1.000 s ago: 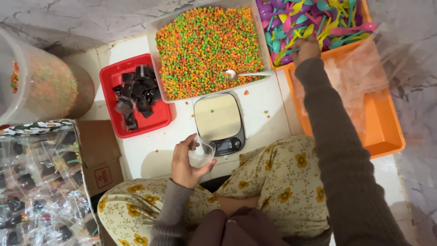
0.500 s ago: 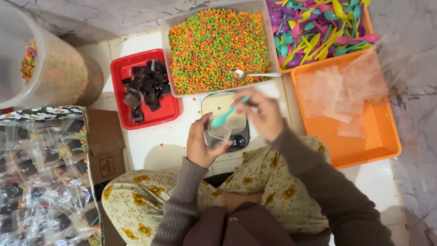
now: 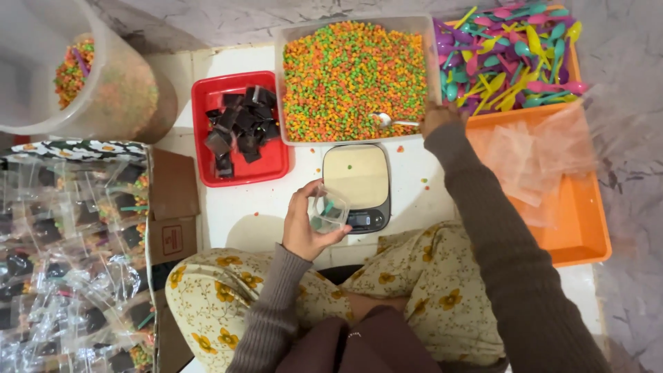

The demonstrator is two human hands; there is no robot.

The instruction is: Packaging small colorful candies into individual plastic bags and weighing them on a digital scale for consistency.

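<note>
Lap: the person sits on the floor with knees up, in pale yellow trousers printed with flowers [image 3: 414,290], and brown sleeves run out from the bottom edge.
Left hand: the left hand [image 3: 304,224] is curled around a small clear plastic cup [image 3: 328,213], fingers wrapped on its side, holding it just in front of the scale; something teal shows inside the cup.
Scale: a small kitchen scale [image 3: 357,183] with a pale plate sits on the white surface, one or two coloured bits lying on it.
Left side: a cardboard box [image 3: 76,255] full of filled clear packets stands beside the left knee.
Red tray: a red tray [image 3: 276,162] holds a heap of dark square pieces.
Right hand: the right hand [image 3: 442,116] is stretched far out to the handle end of a metal spoon [image 3: 394,122]; I cannot tell how firmly it grips.
Tub: the spoon lies in a clear tub [image 3: 290,34] of orange, green and yellow pellets.
Orange tray: an orange tray [image 3: 580,242] carries clear plastic bags [image 3: 545,152] and, at its far end, a pile of coloured plastic spoons [image 3: 504,55].
Far left: a large clear round container [image 3: 83,76] holds more pellets.
</note>
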